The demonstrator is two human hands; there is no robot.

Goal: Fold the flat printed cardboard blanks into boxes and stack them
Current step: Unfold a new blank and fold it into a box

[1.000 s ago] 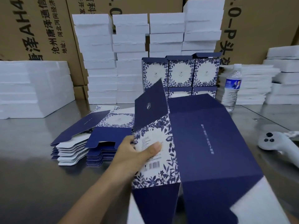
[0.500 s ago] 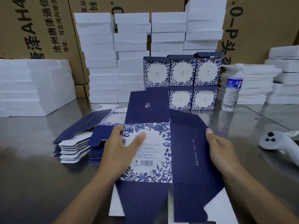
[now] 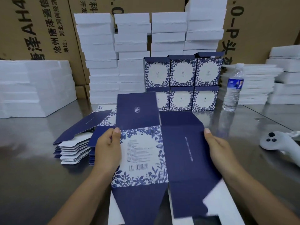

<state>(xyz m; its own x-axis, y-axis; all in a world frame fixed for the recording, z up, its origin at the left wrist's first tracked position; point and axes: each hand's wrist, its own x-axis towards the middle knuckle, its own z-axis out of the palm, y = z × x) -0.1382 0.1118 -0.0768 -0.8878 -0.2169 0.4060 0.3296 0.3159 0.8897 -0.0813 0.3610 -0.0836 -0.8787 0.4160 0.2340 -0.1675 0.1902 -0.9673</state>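
Between both hands (image 3: 108,149) (image 3: 218,147): navy floral blank (image 3: 146,153), unfolded.

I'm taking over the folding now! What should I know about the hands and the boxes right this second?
Left hand: grips the left edge of the blank, thumb on top.
Right hand: grips its right edge the same way.
The blank is spread flat between them, not yet folded.
The pile of flat blanks lies on the table, to the left.
Done: six folded boxes, stacked in two rows of three at the back.
Left to do: fold this blank, stack it, then go through the pile.
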